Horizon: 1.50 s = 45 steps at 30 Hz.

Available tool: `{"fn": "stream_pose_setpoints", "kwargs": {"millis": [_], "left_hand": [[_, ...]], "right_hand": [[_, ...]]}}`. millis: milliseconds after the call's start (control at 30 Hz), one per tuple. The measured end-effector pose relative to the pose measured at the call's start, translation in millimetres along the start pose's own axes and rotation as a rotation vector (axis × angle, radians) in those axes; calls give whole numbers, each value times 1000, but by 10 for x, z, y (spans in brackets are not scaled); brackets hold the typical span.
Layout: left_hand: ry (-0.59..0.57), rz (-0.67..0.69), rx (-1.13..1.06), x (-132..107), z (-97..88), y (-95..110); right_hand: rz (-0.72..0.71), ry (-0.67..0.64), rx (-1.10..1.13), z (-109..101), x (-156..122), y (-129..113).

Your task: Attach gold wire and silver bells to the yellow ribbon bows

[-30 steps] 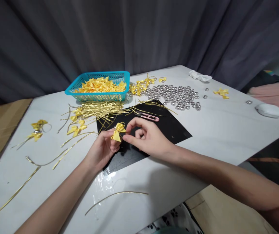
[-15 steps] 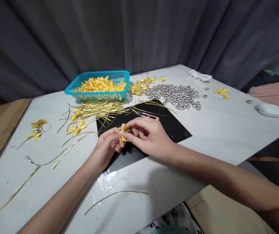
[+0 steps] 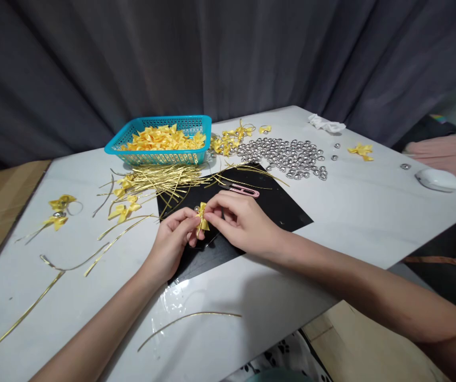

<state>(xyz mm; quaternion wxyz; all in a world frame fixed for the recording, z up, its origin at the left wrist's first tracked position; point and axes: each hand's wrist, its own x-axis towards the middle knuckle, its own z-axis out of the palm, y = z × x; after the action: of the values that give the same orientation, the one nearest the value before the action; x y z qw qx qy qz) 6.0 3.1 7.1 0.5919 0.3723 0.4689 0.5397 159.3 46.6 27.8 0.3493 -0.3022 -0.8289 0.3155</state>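
My left hand (image 3: pixel 172 239) and right hand (image 3: pixel 243 220) meet just above the black mat (image 3: pixel 287 209), and between them is a small yellow bow (image 3: pixel 203 218). The left fingers (image 3: pixel 190 220) are closed around its lower part from the side. The right thumb and forefinger (image 3: pixel 212 216) pinch its upper part, with the other right fingers curled loosely underneath. I judge the bow is lifted off the mat so both sets of fingertips can reach its middle. The dark mat behind it makes the pale ribbon easy to see. The supplies lie in an arc within arm's reach: a teal basket (image 3: pixel 164 157) heaped with more bows at the back, a loose pile of gold ties (image 3: pixel 164 178) just in front of it, and a spread of silver beads (image 3: pixel 287 154) to the right. A pink clip (image 3: pixel 246 191) lies on the mat near my right knuckles. A few bows (image 3: pixel 58 212) lie well apart on the left of the surface (image 3: pixel 371 212), and a white mouse (image 3: pixel 438 179) sits at its far right edge. I can read no brand, label or writing on anything.
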Motion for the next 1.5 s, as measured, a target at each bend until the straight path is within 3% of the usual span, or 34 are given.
{"fn": "stream_pose_setpoints", "kwargs": {"millis": [267,533,667,900,1000,1100,1267,1500], "left_hand": [[-2,-9,21,8,8,-2],[-2,-47,-2,14,7,24],[0,-50,-24,21,-5,25],[-14,-38,-66,32,-27,28],[-30,-44,-69,21,-21,45],[-43,-49,-75,6,-10,64],[-39,-59,-80,2,-6,74],[-32,-49,-79,4,-3,62]], "right_hand": [[453,-231,454,-71,67,-66],[691,-357,822,-210,101,-119],[650,-349,775,-221,111,-113],[353,-124,310,-102,70,-64],[292,-117,211,-71,61,-56],[285,-121,195,-60,52,-70],[397,-169,328,-13,2,-84],[334,-120,444,57,-5,-52]]}}
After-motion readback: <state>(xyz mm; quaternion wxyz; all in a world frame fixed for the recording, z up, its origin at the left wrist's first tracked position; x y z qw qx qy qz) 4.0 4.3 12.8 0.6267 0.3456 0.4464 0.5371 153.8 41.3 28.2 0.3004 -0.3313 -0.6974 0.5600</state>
